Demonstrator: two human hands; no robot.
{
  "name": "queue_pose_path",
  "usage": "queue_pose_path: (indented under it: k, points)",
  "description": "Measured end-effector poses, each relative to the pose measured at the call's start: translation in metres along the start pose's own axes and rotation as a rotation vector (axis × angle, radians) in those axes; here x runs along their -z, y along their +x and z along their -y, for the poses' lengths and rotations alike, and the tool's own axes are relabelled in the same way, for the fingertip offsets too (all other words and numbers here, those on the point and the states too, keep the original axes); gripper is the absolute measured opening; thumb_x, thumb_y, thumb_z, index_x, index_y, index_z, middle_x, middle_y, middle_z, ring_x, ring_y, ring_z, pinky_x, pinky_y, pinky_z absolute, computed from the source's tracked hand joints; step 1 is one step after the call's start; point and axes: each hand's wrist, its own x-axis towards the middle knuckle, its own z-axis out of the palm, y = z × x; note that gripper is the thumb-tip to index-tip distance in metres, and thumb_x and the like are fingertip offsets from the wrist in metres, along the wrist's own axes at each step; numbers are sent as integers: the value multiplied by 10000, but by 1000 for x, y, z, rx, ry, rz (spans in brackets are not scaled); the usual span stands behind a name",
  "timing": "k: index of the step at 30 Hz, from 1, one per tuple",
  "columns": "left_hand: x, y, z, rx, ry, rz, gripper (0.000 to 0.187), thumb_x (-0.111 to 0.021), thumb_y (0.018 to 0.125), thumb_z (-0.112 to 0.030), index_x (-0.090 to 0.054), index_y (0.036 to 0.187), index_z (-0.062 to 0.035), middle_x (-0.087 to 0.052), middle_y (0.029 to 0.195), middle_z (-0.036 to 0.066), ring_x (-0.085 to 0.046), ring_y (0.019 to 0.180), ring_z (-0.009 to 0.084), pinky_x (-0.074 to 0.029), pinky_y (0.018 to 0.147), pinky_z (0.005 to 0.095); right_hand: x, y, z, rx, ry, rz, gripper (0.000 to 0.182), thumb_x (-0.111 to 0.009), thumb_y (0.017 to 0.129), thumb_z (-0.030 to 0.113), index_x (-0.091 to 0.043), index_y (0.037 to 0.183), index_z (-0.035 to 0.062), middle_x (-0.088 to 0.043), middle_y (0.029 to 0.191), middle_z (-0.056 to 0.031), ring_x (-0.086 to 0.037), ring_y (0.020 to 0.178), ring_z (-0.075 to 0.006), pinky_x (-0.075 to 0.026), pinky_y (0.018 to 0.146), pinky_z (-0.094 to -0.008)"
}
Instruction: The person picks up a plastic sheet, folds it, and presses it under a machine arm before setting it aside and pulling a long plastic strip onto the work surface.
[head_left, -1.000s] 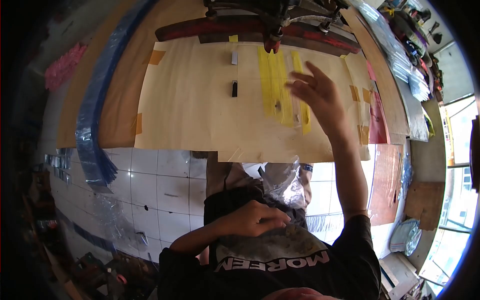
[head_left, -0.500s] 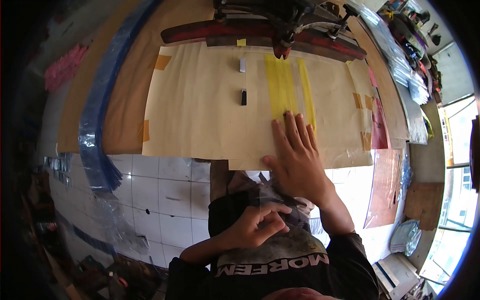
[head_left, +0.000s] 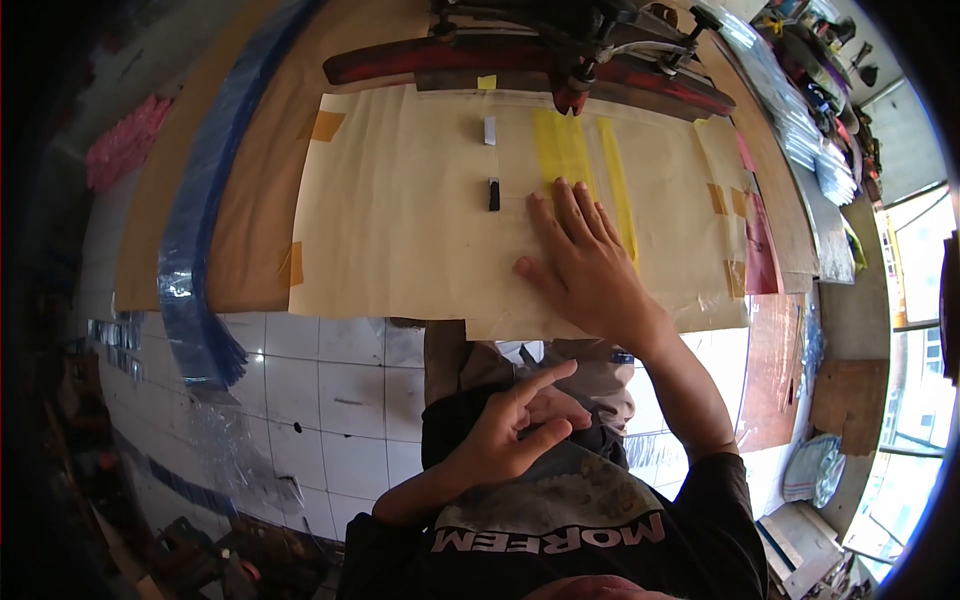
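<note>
My right hand (head_left: 585, 270) lies flat on a large tan paper sheet (head_left: 390, 220), fingers stretched forward over the near end of a wide yellow strip (head_left: 562, 145). A narrower yellow strip (head_left: 618, 185) runs beside it, just right of the fingers. Left of my hand, a small black piece (head_left: 494, 196) and a small white piece (head_left: 489, 131) are on the sheet. My left hand (head_left: 515, 425) is raised in front of my shirt, index finger and thumb apart, with nothing visible in it.
A red and black metal device (head_left: 440, 58) with a long bar spans the sheet's far edge. Brown tape (head_left: 327, 126) marks the sheet's corners. Blue plastic film (head_left: 185, 260) hangs over the table's left side. Clear plastic packs (head_left: 800, 130) lie at the right.
My right hand has slid forward along the yellow strip and slightly left. My left hand has risen toward the table edge, and its index finger and thumb have spread apart.
</note>
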Motion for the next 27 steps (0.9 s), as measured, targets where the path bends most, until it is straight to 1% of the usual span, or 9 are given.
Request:
queue_pose_path:
  k: [1, 3, 4, 6, 16, 27]
  points:
    - [0, 0, 0, -6, -12, -7, 599, -550, 934, 9, -273, 1464, -21, -647, 1064, 160, -628, 1045, 220, -463, 976, 360, 1, 1, 0, 1, 1, 2, 636, -518, 942, 428, -403, 1399, 2, -346, 1425, -339, -303, 1347, -508, -252, 1120, -510]
    - [0, 0, 2, -12, -26, -12, 597, -545, 937, 8, -268, 1465, -21, -646, 1071, 164, -627, 1045, 223, -464, 976, 360, 3, 3, 2, -11, -8, 45, 617, -482, 969, 413, -377, 1417, 1, -308, 1453, -336, -251, 1381, -490, -227, 1139, -471]
    - [1, 0, 3, -17, -38, -15, 596, -540, 939, 6, -264, 1466, -21, -644, 1077, 168, -627, 1045, 225, -465, 977, 360, 2, 4, 2, -9, -7, 46, 617, -482, 969, 413, -377, 1417, 1, -308, 1453, -336, -251, 1381, -490, -227, 1139, -471]
    - [1, -1, 4, -16, -52, -18, 593, -540, 941, 2, -263, 1466, -20, -643, 1081, 170, -627, 1045, 226, -467, 976, 359, -1, 4, 0, -3, 16, 6, 635, -518, 941, 437, -403, 1405, 20, -335, 1438, -332, -297, 1358, -494, -247, 1128, -497]
    - [3, 0, 7, -39, -35, -23, 575, -540, 951, -23, -273, 1460, -17, -642, 1081, 176, -632, 1030, 232, -476, 966, 357, -5, 7, -3, -5, 11, -8, 627, -505, 946, 442, -410, 1403, 24, -338, 1438, -331, -298, 1362, -482, -242, 1132, -488]
    - [3, 2, 7, -21, -39, -33, 569, -542, 962, -54, -274, 1462, -11, -643, 1080, 171, -635, 1026, 228, -484, 962, 359, -8, 11, -4, -7, 15, -46, 609, -519, 941, 423, -433, 1396, 28, -359, 1430, -322, -311, 1360, -467, -253, 1129, -478]
